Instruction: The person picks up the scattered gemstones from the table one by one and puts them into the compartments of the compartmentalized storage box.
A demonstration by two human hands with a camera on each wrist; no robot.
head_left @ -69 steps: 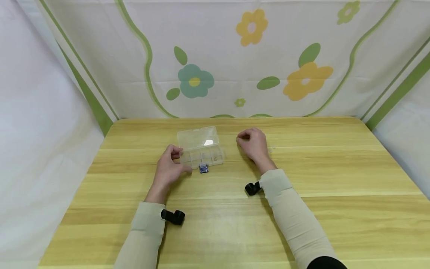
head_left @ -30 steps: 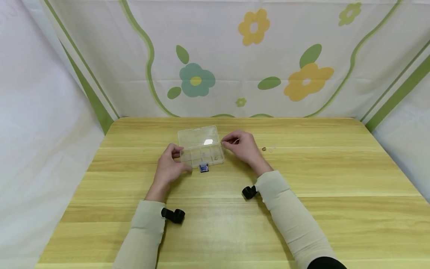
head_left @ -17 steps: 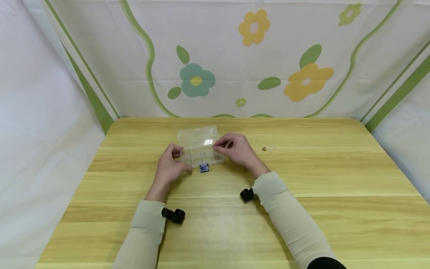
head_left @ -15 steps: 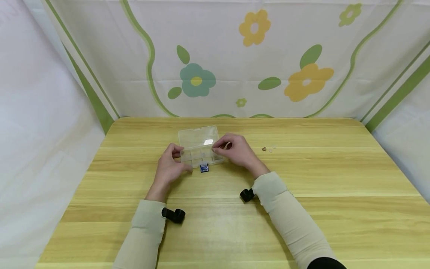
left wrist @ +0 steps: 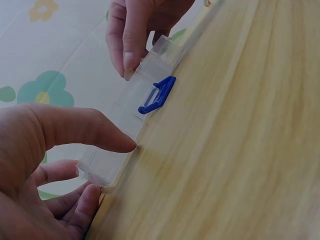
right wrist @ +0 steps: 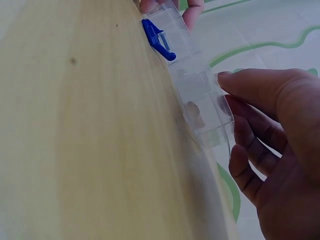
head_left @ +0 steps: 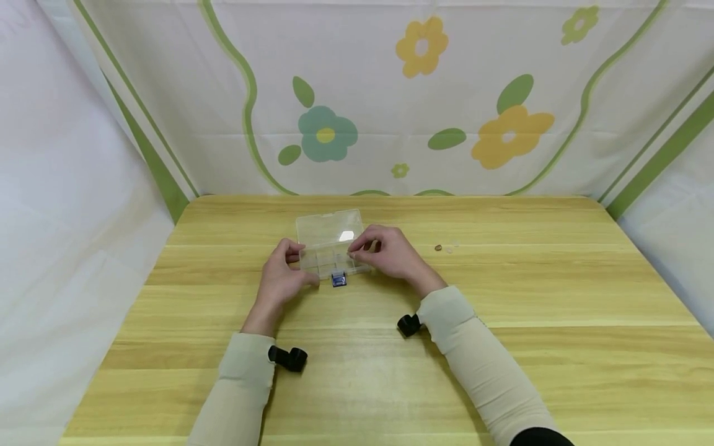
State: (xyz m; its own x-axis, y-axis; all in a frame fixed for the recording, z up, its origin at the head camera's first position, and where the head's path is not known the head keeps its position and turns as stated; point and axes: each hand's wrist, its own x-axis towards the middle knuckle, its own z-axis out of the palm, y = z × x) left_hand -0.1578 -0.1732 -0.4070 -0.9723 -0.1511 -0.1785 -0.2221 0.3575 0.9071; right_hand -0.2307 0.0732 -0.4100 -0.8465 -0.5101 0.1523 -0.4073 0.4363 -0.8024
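Note:
A clear plastic compartment box [head_left: 326,260] lies open on the table, its lid [head_left: 326,228] tipped back. At the box's left end, my left hand [head_left: 281,272] grips it, thumb on the front wall and fingers round the back corner. My right hand [head_left: 387,251] is over the right-hand compartments, thumb and index fingertip together on a small translucent piece [left wrist: 128,75], mostly hidden by the fingers. A blue latch [head_left: 339,279] hangs from the box's front. Through the wall in the right wrist view, a brownish piece [right wrist: 192,110] shows inside an end compartment.
Right of the box, a small brown piece [head_left: 437,248] and two clear ones [head_left: 449,250] lie on the wooden table [head_left: 357,384]. A white cloth with printed flowers [head_left: 357,93] hangs behind the table's back edge.
My right hand has moved left from beside the box to over its right compartments, uncovering the brown piece on the table. My left hand has kept its grip on the box.

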